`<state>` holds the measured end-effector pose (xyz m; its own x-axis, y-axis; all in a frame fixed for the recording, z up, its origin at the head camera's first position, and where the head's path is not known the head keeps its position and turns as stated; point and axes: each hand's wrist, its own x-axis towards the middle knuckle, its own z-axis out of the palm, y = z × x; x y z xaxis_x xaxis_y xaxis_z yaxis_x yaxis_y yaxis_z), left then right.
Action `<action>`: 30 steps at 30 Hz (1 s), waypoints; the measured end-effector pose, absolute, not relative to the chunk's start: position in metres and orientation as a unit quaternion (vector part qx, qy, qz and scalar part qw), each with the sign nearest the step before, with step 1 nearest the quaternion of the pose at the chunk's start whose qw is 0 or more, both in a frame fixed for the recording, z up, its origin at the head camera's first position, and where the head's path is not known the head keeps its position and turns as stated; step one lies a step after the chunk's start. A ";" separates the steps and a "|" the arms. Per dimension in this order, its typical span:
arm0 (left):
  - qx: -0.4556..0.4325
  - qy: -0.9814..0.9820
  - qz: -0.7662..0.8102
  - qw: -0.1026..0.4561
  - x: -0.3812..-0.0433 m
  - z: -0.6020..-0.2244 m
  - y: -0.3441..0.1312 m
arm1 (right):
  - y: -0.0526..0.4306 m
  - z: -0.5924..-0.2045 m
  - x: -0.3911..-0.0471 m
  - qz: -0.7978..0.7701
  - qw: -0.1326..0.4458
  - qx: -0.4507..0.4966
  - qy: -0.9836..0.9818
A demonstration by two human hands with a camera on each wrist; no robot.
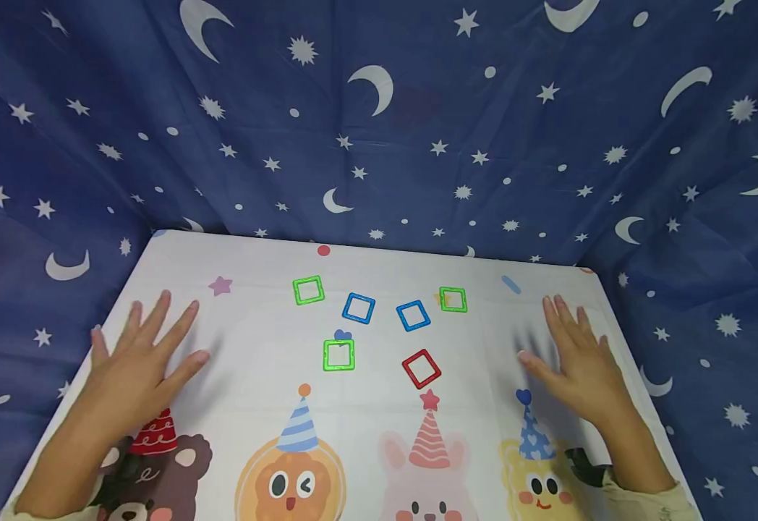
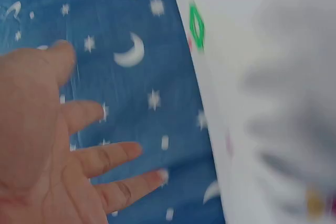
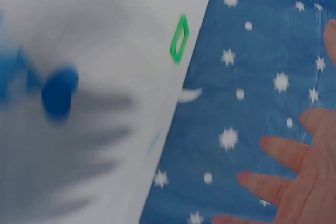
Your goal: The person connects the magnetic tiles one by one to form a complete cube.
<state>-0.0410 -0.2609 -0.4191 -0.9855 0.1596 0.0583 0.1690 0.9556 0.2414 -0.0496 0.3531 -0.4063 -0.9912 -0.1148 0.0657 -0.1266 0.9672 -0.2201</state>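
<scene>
My left hand (image 1: 134,373) hovers over the left side of the table, fingers spread, holding nothing. On the opposite side my right hand (image 1: 581,369) is likewise spread and bare, its shadow falling on the cloth. Between them lie several square plastic frames, flat and apart. Three are green: one at back left (image 1: 309,290), another at back right (image 1: 453,299), and a third green frame (image 1: 338,355) nearer the front. Two blue frames (image 1: 359,308) (image 1: 413,315) lie in the middle, and a red frame (image 1: 421,369) sits turned like a diamond at front right.
The white tablecloth (image 1: 255,340) carries printed animals in party hats along the front, such as a bear (image 1: 184,470) and a pink rabbit (image 1: 427,470). Dark blue curtain (image 1: 411,94) with moons and stars surrounds the table at the back and sides.
</scene>
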 end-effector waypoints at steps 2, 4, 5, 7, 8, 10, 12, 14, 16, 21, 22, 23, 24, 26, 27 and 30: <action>-0.097 -0.983 -0.154 0.029 -0.040 -0.423 -0.244 | 0.339 -0.415 -0.053 0.121 0.037 0.075 -0.989; -0.108 -0.978 -0.179 0.027 -0.042 -0.426 -0.227 | 0.324 -0.422 -0.057 0.133 0.047 0.088 -0.986; -0.114 -0.975 -0.189 0.024 -0.043 -0.428 -0.219 | 0.317 -0.426 -0.058 0.139 0.052 0.095 -0.984; -0.120 -0.971 -0.208 0.010 -0.046 -0.430 -0.204 | 0.303 -0.431 -0.062 0.153 0.055 0.103 -0.981; -0.124 -0.969 -0.216 0.001 -0.048 -0.432 -0.198 | 0.297 -0.433 -0.063 0.160 0.055 0.104 -0.980; -0.133 -0.963 -0.233 -0.016 -0.053 -0.437 -0.185 | 0.287 -0.438 -0.065 0.173 0.050 0.103 -0.978; -0.139 -0.957 -0.253 -0.038 -0.058 -0.443 -0.173 | 0.278 -0.443 -0.066 0.183 0.041 0.102 -0.977; -0.142 -0.948 -0.277 -0.065 -0.062 -0.450 -0.162 | 0.271 -0.449 -0.067 0.197 0.031 0.106 -0.974; -0.137 -0.939 -0.299 -0.097 -0.066 -0.458 -0.153 | 0.265 -0.454 -0.067 0.213 0.023 0.114 -0.970; -0.106 -0.918 -0.349 -0.156 -0.077 -0.475 -0.136 | 0.251 -0.467 -0.073 0.260 -0.003 0.116 -0.959; -0.102 -0.914 -0.360 -0.160 -0.079 -0.477 -0.133 | 0.249 -0.469 -0.074 0.269 -0.011 0.111 -0.957; -0.096 -0.911 -0.368 -0.162 -0.081 -0.479 -0.130 | 0.246 -0.472 -0.076 0.276 -0.018 0.106 -0.955; -0.093 -0.907 -0.376 -0.162 -0.083 -0.481 -0.128 | 0.244 -0.474 -0.078 0.283 -0.026 0.097 -0.954; -0.090 -0.903 -0.388 -0.160 -0.087 -0.483 -0.122 | 0.242 -0.478 -0.081 0.301 -0.044 0.074 -0.950; -0.089 -0.902 -0.392 -0.158 -0.089 -0.484 -0.119 | 0.241 -0.480 -0.082 0.309 -0.053 0.063 -0.947; -0.083 -0.900 -0.399 -0.156 -0.092 -0.486 -0.114 | 0.240 -0.486 -0.085 0.328 -0.081 0.031 -0.941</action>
<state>-0.0916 -0.1137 -0.4859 -0.9378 0.2731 -0.2144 0.0246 0.6683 0.7435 -0.0850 0.2401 -0.4861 -0.9848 -0.1123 -0.1326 -0.0056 0.7831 -0.6218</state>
